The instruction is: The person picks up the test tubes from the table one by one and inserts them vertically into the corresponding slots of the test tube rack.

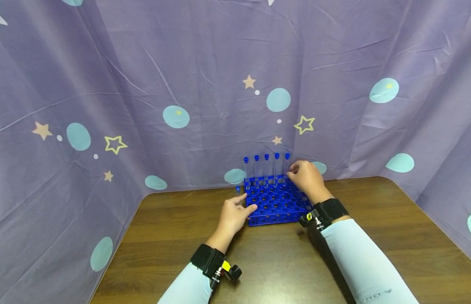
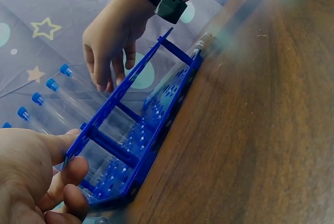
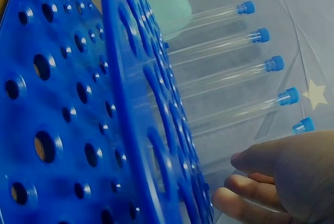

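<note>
A blue test tube rack (image 1: 275,200) stands on the table, its plates full of round holes. Along its far row stand several clear test tubes (image 1: 266,165) with blue caps, upright. My left hand (image 1: 232,215) grips the rack's left edge between thumb and fingers. Just past those fingers, another blue-capped tube (image 1: 238,191) shows at the rack's left side, partly hidden. My right hand (image 1: 306,177) is at the far right corner, fingers loosely bent beside the rightmost tube (image 3: 303,126). In the right wrist view its fingertips (image 3: 237,162) overlap that tube's lower part.
The brown wooden table (image 1: 174,249) extends to both sides and in front. A purple curtain (image 1: 205,84) with stars and dots hangs close behind the rack. Clear tube ends (image 2: 202,42) show at the rack's right end in the left wrist view.
</note>
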`<state>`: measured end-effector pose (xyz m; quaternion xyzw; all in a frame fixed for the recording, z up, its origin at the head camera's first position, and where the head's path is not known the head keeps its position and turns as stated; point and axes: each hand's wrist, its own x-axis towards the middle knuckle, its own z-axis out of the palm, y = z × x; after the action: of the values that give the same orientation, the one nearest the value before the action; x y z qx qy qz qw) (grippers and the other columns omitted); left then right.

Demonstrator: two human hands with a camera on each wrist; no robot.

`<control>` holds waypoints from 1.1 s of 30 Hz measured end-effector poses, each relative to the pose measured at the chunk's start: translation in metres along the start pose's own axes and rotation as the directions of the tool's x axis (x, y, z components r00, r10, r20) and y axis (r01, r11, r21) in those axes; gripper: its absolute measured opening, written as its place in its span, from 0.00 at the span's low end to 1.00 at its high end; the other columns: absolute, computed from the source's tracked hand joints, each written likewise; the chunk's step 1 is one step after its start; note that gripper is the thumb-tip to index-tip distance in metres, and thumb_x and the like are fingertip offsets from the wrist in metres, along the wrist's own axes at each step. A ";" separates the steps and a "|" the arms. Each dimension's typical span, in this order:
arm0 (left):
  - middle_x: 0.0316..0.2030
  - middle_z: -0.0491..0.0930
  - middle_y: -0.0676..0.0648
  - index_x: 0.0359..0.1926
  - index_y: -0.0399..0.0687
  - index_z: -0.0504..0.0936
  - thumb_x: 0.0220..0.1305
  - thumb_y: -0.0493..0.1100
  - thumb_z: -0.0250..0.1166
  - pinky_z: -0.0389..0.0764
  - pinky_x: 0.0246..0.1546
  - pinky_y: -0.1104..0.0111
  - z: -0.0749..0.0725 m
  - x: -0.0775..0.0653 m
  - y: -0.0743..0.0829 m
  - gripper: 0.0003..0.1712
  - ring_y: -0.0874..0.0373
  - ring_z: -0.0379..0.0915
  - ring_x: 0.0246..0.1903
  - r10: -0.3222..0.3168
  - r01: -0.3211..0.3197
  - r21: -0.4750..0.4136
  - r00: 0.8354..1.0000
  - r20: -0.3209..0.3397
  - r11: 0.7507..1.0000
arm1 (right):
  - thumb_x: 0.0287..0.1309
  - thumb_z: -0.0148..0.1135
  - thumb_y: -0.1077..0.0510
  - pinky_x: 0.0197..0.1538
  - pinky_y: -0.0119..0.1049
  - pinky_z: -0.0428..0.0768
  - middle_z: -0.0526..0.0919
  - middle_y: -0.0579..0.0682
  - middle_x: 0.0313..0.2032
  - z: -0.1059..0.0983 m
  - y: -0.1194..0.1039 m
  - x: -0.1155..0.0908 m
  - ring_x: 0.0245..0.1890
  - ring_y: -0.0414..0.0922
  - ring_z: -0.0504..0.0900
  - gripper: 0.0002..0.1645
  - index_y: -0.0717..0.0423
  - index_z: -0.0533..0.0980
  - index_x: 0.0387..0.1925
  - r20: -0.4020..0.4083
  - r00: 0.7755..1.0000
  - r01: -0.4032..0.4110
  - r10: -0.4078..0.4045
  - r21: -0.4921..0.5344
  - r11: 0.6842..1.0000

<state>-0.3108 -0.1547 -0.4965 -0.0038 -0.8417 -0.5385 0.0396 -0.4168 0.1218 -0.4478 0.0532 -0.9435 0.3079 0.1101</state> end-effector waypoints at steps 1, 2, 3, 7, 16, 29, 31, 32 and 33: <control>0.14 0.79 0.54 0.77 0.38 0.82 0.73 0.44 0.81 0.66 0.19 0.71 0.000 0.000 0.000 0.36 0.64 0.68 0.15 0.002 -0.002 0.002 1.000 0.000 1.000 | 0.74 0.75 0.52 0.51 0.60 0.89 0.95 0.59 0.50 -0.002 0.001 -0.001 0.46 0.59 0.94 0.15 0.59 0.89 0.52 0.005 1.000 -0.005 0.005 -0.001 1.000; 0.14 0.79 0.54 0.77 0.38 0.82 0.73 0.44 0.81 0.66 0.19 0.71 0.000 0.000 0.001 0.36 0.64 0.68 0.15 0.004 -0.004 0.003 1.000 0.000 1.000 | 0.74 0.74 0.52 0.50 0.60 0.89 0.95 0.59 0.50 -0.003 0.002 -0.002 0.46 0.59 0.94 0.15 0.58 0.89 0.52 0.007 1.000 -0.010 0.010 -0.002 1.000; 0.14 0.79 0.55 0.76 0.38 0.82 0.73 0.44 0.81 0.66 0.19 0.71 0.001 0.000 0.001 0.36 0.64 0.68 0.15 0.005 -0.005 0.004 1.000 -0.001 1.000 | 0.75 0.74 0.51 0.49 0.59 0.89 0.95 0.59 0.50 -0.005 0.003 -0.004 0.45 0.58 0.94 0.15 0.58 0.89 0.52 0.010 1.000 -0.018 0.018 0.001 1.000; 0.14 0.79 0.54 0.77 0.39 0.82 0.73 0.44 0.81 0.67 0.20 0.71 0.001 0.000 0.002 0.36 0.64 0.68 0.15 0.000 0.000 0.003 1.000 0.000 1.000 | 0.76 0.71 0.51 0.48 0.59 0.89 0.95 0.59 0.48 -0.012 0.009 -0.011 0.44 0.57 0.94 0.14 0.57 0.89 0.51 -0.012 1.000 -0.022 0.022 0.005 1.000; 0.18 0.84 0.41 0.77 0.39 0.82 0.73 0.45 0.80 0.67 0.19 0.71 0.002 0.000 -0.001 0.36 0.63 0.67 0.15 0.004 -0.004 -0.003 1.000 -0.001 1.000 | 0.77 0.68 0.51 0.49 0.60 0.89 0.94 0.60 0.49 -0.024 0.027 -0.025 0.45 0.60 0.93 0.14 0.57 0.90 0.50 -0.074 0.996 -0.041 0.043 0.021 0.999; 0.20 0.86 0.38 0.77 0.37 0.82 0.74 0.44 0.80 0.68 0.20 0.71 0.001 -0.001 -0.002 0.36 0.64 0.68 0.15 0.006 -0.006 0.000 1.000 -0.001 1.000 | 0.78 0.66 0.50 0.55 0.64 0.88 0.92 0.65 0.55 -0.036 0.053 -0.029 0.52 0.65 0.92 0.22 0.63 0.89 0.57 0.045 0.996 -0.082 0.082 -0.014 0.997; 0.18 0.84 0.41 0.77 0.38 0.82 0.74 0.44 0.80 0.68 0.20 0.71 0.001 -0.001 -0.001 0.36 0.63 0.68 0.15 0.000 0.000 -0.001 1.000 -0.001 1.000 | 0.77 0.65 0.50 0.57 0.65 0.88 0.92 0.66 0.56 -0.036 0.059 -0.029 0.53 0.65 0.91 0.23 0.64 0.89 0.58 0.069 0.994 -0.086 0.088 -0.032 0.996; 0.18 0.84 0.43 0.77 0.38 0.82 0.74 0.44 0.80 0.68 0.20 0.71 0.001 -0.001 -0.001 0.36 0.63 0.68 0.15 0.000 0.000 -0.002 1.000 -0.001 1.000 | 0.77 0.65 0.50 0.58 0.65 0.87 0.92 0.67 0.56 -0.036 0.061 -0.029 0.53 0.66 0.91 0.23 0.65 0.88 0.58 0.080 0.993 -0.088 0.091 -0.040 0.995; 0.17 0.83 0.45 0.77 0.38 0.81 0.74 0.44 0.80 0.68 0.20 0.71 0.001 -0.001 -0.001 0.36 0.63 0.68 0.15 -0.003 0.003 -0.003 1.000 0.000 1.000 | 0.76 0.65 0.50 0.58 0.66 0.87 0.91 0.67 0.56 -0.036 0.064 -0.030 0.54 0.66 0.91 0.24 0.65 0.88 0.58 0.090 0.991 -0.092 0.096 -0.047 0.995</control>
<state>-0.3096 -0.1545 -0.4975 -0.0028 -0.8410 -0.5396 0.0389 -0.3925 0.1956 -0.4629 0.0205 -0.9555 0.2896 0.0529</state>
